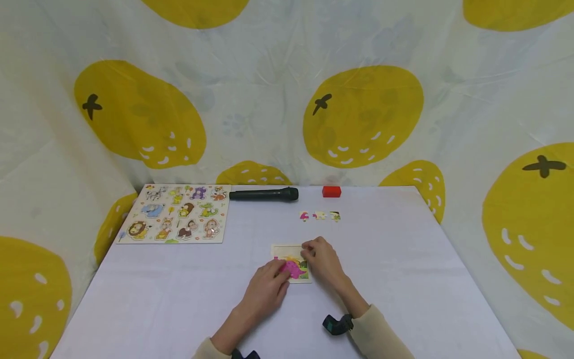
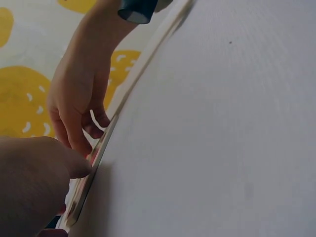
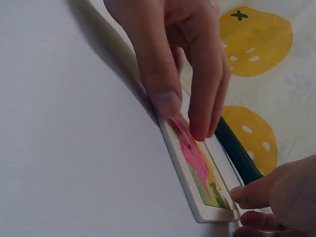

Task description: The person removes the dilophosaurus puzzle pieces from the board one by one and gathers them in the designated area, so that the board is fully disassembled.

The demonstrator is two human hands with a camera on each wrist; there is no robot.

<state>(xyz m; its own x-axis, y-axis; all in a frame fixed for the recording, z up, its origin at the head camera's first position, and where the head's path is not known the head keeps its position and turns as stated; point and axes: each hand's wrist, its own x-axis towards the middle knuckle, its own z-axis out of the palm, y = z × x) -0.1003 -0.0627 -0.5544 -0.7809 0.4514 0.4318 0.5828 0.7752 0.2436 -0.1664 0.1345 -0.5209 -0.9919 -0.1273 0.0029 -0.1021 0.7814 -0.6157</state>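
A small wooden jigsaw tray lies in front of me, partly filled with a pink dinosaur picture. Its upper strip shows bare wood. My left hand rests on the tray's left part, with extended fingers over the picture; in the right wrist view its thumb is at the near rim. My right hand touches the upper right of the tray with its fingertips, other fingers bent beside it. Beyond the tray lie three loose puzzle pieces in a row.
At the back left lies a large animal puzzle board. A black microphone lies along the back edge, right of that board, and a red block stands farther right. Behind the white table hangs a fruit-patterned curtain.
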